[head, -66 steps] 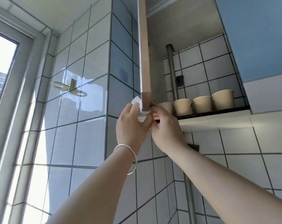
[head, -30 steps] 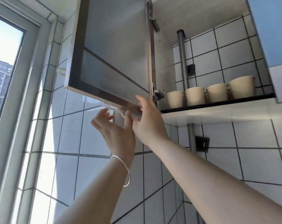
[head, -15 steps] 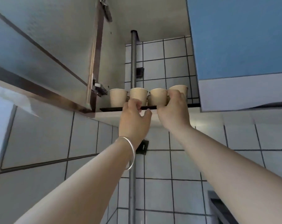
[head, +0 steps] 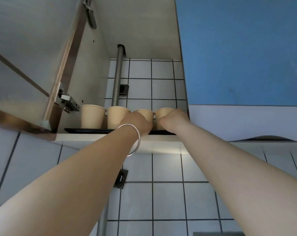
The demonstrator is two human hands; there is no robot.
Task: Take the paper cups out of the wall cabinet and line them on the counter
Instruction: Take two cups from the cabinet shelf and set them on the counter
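While both hands reach in, the left hand [head: 137, 122] and right hand [head: 174, 120] hide their fingers behind the wrists, so grip's unclear. Four paper cups [head: 93, 115] sit on a black tray [head: 79, 130], a pipe [head: 118, 77] behind, the open door [head: 33, 53] left.

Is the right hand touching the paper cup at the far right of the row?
Touching. In the head view, the right hand closes against the front of the rightmost paper cup, no gap between them.
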